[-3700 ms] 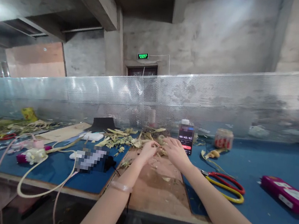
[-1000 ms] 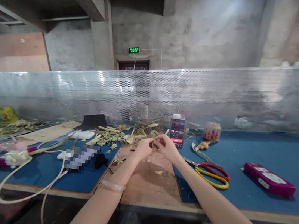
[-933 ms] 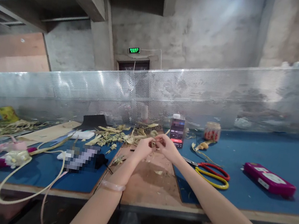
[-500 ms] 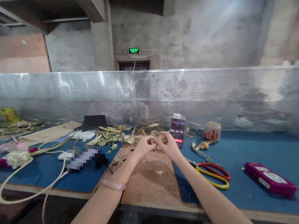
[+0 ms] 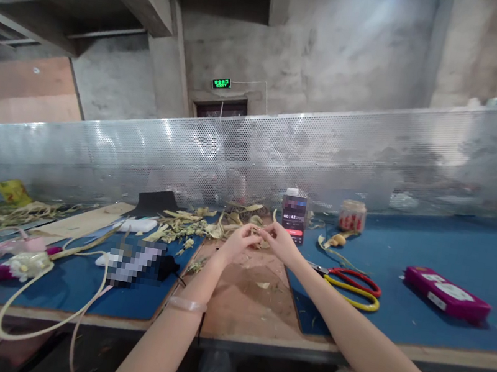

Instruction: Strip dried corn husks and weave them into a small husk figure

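Observation:
Over the brown board (image 5: 248, 305), my left hand (image 5: 240, 241) and my right hand (image 5: 278, 242) meet at the fingertips. Both have their fingers pinched together on a small, pale, dried-leaf-like piece, mostly hidden between them. A clear bangle circles my left wrist. Just behind the hands lies a heap of dried plant strips (image 5: 249, 211), and more greenish dried pieces (image 5: 182, 229) spread to the left. A phone (image 5: 293, 218) showing a timer stands upright behind my right hand.
Scissors with red and yellow handles (image 5: 352, 287) lie right of the board. Farther right are a jar (image 5: 352, 215) and a purple pack (image 5: 446, 294). Left are a looped cream cord (image 5: 45, 336), a yellow packet (image 5: 14, 192) and a white pad (image 5: 138, 225). A perforated metal screen (image 5: 255, 143) runs behind.
My hands have shifted slightly, and the fingertips are closer together and lower. The leafy piece between them shows less than before. The view has moved a little.

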Action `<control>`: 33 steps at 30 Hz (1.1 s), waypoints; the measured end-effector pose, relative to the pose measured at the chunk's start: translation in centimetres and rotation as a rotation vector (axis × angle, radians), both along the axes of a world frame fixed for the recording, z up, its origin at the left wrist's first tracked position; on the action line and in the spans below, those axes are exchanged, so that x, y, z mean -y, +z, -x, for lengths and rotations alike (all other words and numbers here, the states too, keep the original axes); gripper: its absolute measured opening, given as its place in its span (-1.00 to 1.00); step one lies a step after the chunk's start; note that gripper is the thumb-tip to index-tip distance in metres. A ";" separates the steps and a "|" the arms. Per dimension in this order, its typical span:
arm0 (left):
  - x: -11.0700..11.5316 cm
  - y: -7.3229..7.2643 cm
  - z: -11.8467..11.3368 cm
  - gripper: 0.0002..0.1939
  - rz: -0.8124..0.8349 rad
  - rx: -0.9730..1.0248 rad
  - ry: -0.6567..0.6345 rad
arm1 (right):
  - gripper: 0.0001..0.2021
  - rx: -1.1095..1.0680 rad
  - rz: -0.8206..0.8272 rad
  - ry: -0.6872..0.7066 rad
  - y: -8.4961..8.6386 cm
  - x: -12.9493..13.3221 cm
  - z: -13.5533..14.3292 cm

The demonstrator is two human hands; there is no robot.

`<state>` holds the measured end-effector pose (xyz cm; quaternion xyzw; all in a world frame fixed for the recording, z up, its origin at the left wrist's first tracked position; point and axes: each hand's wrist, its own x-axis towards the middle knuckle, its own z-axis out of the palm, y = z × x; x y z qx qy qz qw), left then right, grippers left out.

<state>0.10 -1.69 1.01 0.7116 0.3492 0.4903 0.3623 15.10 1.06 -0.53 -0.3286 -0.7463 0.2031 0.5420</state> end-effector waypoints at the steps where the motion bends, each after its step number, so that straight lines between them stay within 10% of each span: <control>1: -0.1 0.0 -0.1 -0.80 0.060 0.082 -0.059 | -0.71 -0.027 0.005 -0.011 0.1 0.1 0.0; 7: -1.1 -0.3 -0.3 -0.79 0.202 0.376 -0.080 | -0.76 -0.123 0.036 -0.057 0.5 0.9 0.6; 22: -1.3 -0.2 0.0 -0.89 -0.173 0.052 0.489 | -0.74 -0.099 -0.020 0.004 -0.2 1.1 1.9; 33: -1.0 0.0 0.4 -0.88 -0.342 -0.018 0.583 | -0.78 -0.119 -0.058 -0.088 0.1 1.3 1.4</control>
